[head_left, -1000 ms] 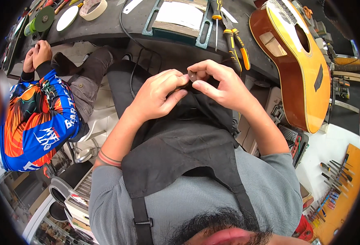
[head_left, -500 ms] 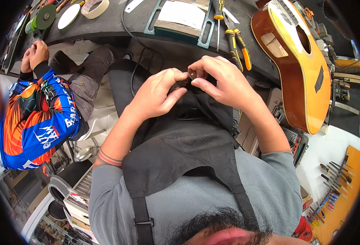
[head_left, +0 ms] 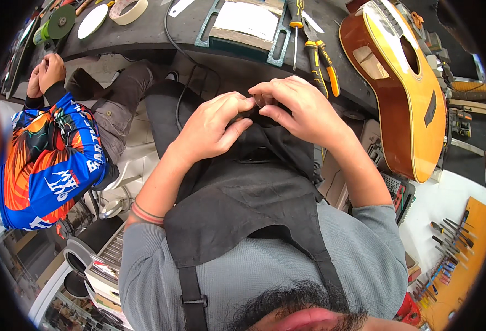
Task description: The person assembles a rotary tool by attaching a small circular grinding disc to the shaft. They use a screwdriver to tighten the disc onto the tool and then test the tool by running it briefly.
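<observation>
Dark counter runs across the top, guitar at its right end, pliers and screwdriver beside a green-framed block; co-worker seated left. Right hand pinches a small dark piece (mostly covered, shape unclear) between thumb and fingers above the black apron; left hand half-curled just beside it, can't tell if it grips anything.

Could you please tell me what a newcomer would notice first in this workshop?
Probably the glossy yellow-orange guitar at the upper right, beside the dark workbench, and the blue-and-orange patterned shirt of a person at the left. Then the eye may fall on the centre, where the right hand pinches a small dark piece, with the left hand close beside it.
</observation>
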Available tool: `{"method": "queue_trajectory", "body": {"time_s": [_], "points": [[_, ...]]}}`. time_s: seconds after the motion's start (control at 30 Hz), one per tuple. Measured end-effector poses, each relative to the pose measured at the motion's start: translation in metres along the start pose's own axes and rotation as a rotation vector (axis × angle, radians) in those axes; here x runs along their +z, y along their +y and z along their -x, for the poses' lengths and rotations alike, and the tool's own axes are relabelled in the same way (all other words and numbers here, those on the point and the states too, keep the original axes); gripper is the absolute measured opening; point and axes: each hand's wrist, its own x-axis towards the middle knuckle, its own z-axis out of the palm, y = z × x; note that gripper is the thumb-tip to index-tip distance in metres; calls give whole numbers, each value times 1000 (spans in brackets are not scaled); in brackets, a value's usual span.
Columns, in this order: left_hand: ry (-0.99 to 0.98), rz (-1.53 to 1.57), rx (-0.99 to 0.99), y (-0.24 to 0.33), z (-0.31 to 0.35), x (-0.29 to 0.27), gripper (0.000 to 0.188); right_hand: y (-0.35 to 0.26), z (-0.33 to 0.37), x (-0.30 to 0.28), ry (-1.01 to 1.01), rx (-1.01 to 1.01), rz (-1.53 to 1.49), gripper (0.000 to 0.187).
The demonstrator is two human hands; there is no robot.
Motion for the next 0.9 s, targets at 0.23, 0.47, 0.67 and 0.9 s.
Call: {"method": "queue_trajectory", "body": {"time_s": [0.23,0.47,0.67,0.9], "points": [[31,-30,37,2,2,-2,45,-6,0,7,29,12,42,34],[-9,-1,0,13,1,-4,39,-16,0,-2,46,-93,-64,47],[-29,12,-12,16,2,-4,35,-21,2,-8,-8,-62,-108,39],[-30,-4,-15,14,5,-4,36,-21,4,-3,16,-82,-50,39]]}}
